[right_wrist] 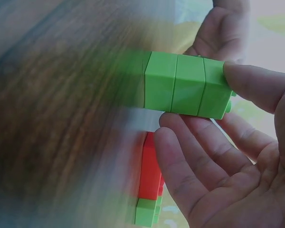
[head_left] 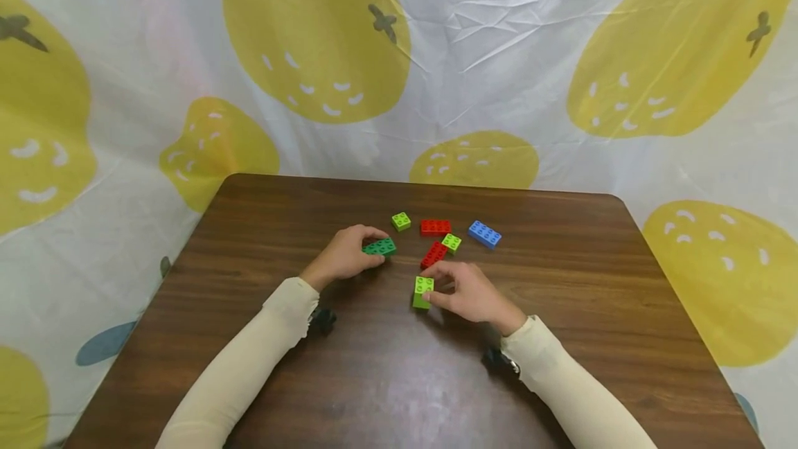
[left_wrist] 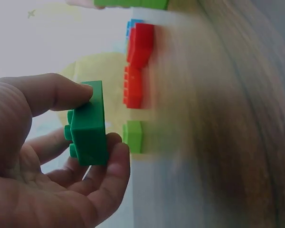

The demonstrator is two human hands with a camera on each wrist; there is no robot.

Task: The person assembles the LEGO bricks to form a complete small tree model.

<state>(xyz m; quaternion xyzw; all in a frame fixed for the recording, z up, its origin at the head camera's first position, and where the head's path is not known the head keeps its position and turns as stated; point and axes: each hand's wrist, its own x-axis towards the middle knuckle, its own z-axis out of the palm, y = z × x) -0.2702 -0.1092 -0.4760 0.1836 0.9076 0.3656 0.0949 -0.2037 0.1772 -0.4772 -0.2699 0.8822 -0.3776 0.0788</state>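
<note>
My left hand [head_left: 349, 253] grips a dark green toy brick [head_left: 382, 247]. In the left wrist view the thumb presses one side of that green brick [left_wrist: 91, 126], and the fingers curl under the other, with its studs facing the palm. My right hand [head_left: 472, 292] holds a stack of lime green bricks [head_left: 422, 292] upright at the table. Three layers of this stack [right_wrist: 187, 85] show in the right wrist view, the thumb on the top one and fingers along the far side. A red brick [head_left: 433, 255] lies just beyond the right fingertips.
Behind the hands lie another red brick [head_left: 435, 227], a blue brick [head_left: 485, 234] and two small lime bricks, one [head_left: 402, 221] at the left and one [head_left: 451, 243] between the reds. The brown wooden table [head_left: 399, 380] ends at a lemon-print cloth [head_left: 499, 75].
</note>
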